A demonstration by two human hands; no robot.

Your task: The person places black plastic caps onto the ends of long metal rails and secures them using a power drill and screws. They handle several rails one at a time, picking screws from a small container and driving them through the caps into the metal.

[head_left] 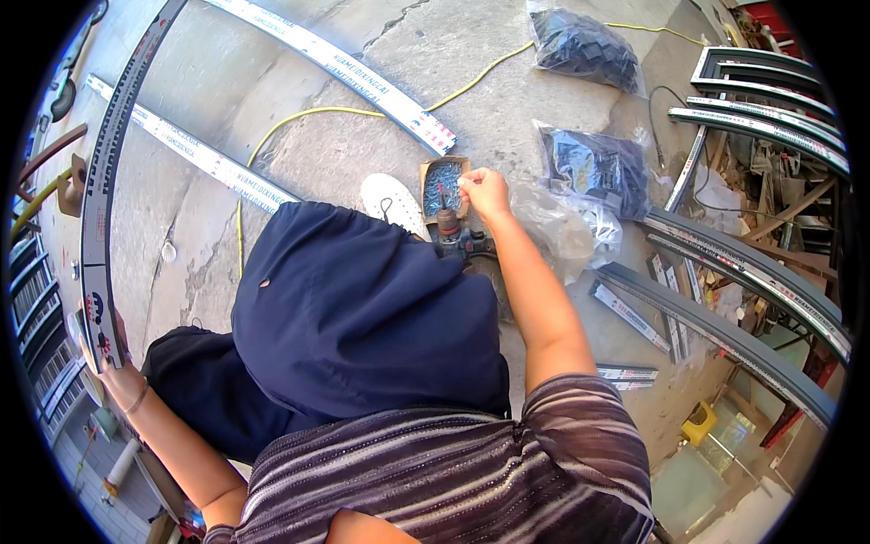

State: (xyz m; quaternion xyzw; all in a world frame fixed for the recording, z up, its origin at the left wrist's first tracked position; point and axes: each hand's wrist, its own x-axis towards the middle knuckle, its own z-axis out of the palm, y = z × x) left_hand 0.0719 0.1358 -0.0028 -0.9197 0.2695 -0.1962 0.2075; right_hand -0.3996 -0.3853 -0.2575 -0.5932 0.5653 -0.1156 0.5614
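Observation:
My left hand (107, 355) grips the lower end of a long dark frame profile (97, 218) that rises along the left side. My right hand (485, 193) is closed in a pinch at the right edge of a small cardboard box (423, 192). Loose screws (435, 194) fill the box. Whatever those fingertips hold, if anything, is too small to make out. Just below the box lies a power drill (460, 241), its bit pointing up over the screws; part of its body is hidden by my knee.
White-filmed profiles (313, 54) lie on the concrete ahead. A yellow cord (299, 116) winds beneath them. To the right are a bag of black parts (587, 50), a second bag (594, 168), crumpled clear plastic (553, 227) and long grey profiles (716, 317). A white shoe (390, 201) stands beside the box.

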